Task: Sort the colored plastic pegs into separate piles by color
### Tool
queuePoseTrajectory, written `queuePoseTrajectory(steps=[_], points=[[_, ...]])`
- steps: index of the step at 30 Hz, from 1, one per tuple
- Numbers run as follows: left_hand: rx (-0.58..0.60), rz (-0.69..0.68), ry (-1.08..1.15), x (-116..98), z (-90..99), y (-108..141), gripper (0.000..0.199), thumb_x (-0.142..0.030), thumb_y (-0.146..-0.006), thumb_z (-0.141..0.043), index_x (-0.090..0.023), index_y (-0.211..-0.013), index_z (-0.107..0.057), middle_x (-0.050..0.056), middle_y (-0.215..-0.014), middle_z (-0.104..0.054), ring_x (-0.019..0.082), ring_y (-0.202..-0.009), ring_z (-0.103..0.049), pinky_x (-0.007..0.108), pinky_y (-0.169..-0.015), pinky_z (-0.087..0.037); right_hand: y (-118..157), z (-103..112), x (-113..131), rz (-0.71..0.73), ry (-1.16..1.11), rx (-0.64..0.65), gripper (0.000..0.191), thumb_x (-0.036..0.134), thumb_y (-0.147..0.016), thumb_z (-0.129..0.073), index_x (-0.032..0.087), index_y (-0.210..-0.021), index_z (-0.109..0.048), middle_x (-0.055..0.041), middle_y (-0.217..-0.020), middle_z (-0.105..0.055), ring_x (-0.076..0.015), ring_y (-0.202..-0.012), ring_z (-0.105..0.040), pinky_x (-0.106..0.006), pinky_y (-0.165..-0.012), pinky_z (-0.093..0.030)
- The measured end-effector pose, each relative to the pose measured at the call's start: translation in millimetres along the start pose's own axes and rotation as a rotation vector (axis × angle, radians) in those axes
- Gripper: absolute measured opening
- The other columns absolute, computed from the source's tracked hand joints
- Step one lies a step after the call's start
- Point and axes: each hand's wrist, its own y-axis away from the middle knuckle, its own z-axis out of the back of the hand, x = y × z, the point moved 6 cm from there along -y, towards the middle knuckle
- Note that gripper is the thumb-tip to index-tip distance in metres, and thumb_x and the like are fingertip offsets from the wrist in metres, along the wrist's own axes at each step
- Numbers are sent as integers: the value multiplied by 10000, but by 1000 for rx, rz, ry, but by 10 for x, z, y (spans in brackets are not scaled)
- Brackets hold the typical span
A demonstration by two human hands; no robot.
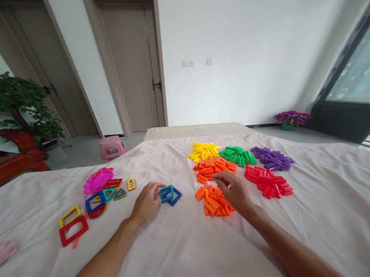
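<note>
My left hand [147,201] has its fingers curled at the left edge of a teal square-framed tile [167,193] and appears to grip it. Partly under that tile lies a dark blue square-framed tile [176,197], turned at an angle. Over the orange plastic pieces, my right hand [234,190] is bent, its fingertips drawn together; what they hold, if anything, is hidden. One orange heap [217,166] lies just behind the fingers and a nearer orange heap [218,203] lies beside and partly behind the hand.
Yellow [203,151], green [237,155], purple [272,158] and red [268,181] heaps lie at the right. To the left are a pink flower-shaped piece [98,180], a red frame [74,231], a blue frame [95,204] and other tiles. A pale cloth [193,256] covers the surface.
</note>
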Motion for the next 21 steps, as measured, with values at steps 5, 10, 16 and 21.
queuePoseTrajectory(steps=[5,10,16,21], points=[[79,-109,-28,-224,6,99,478,-99,-651,-584,-240,-1098,-674,59,-1148,-649,224,-1091,-599,325,-973,-455,-4,-564,735,147,-37,404,273,181,-918,-495,231,-1061,-722,-57,-1016,-732,-186,-917,-676,-294,-814,-514],[62,-61,20,-264,25,111,176,-288,-802,-618,-240,-955,-690,50,-1127,-677,219,-1059,-621,309,-933,-461,-165,-1024,860,120,56,577,421,118,-836,-581,218,-1237,-661,-86,-1204,-693,-221,-1098,-642,-312,-928,-490],[-65,29,54,-213,121,95,290,-457,-922,-512,-246,-988,-700,32,-978,-743,209,-908,-674,284,-811,-471,-251,-1345,766,127,12,544,293,153,-865,-597,200,-1137,-693,-82,-1137,-708,-219,-1093,-622,-315,-950,-460],[-198,35,51,-257,193,99,310,-488,-919,-513,-243,-992,-689,27,-940,-746,201,-873,-680,279,-805,-473,-310,-1345,705,56,-93,458,197,194,-885,-571,193,-1028,-706,-39,-944,-722,-171,-867,-648,-254,-774,-469]])
